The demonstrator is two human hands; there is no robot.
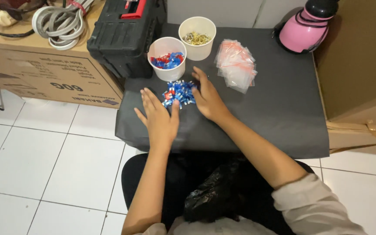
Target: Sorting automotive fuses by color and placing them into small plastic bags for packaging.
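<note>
— So, both hands are flat and open, nothing gripped?

— Right. The left hand (pixel 159 119) lies palm down on the black mat (pixel 275 109), fingers spread, thumb tip just touching the near side of the pile of small blue and red pieces (pixel 179 92). The right hand (pixel 207 98) is open too, fingers together, its edge pressed against the pile's right side. Between them they cup the heap without lifting any of it.

— Where does the pile sit?

— Toward the mat's left side, roughly midway between its far and near edges. Just beyond it stands a white paper cup (pixel 167 58) holding more of the same blue and red bits. Beside that, farther back, a second white cup (pixel 197 37) holds thin, pale yellowish pieces; I cannot tell what they are.

— Any room to move?

— Plenty to the right. Past a loose stack of clear zip bags with red seal strips (pixel 236 65), the mat runs bare to its right edge, where a brown cardboard box (pixel 362 56) stands. The near strip by the person's lap is bare too. The left is tighter: a hard black plastic toolbox with a red latch (pixel 122 32) sits at the far left corner, close to the first cup.

— Textures?

— The mat is matte and smooth, the bags glossy and crinkled, the pieces tiny and shiny. A rounded pink bottle with a black cap (pixel 305 28) leans at the far right corner. Below the left edge is white tiled floor (pixel 44 165).
</note>
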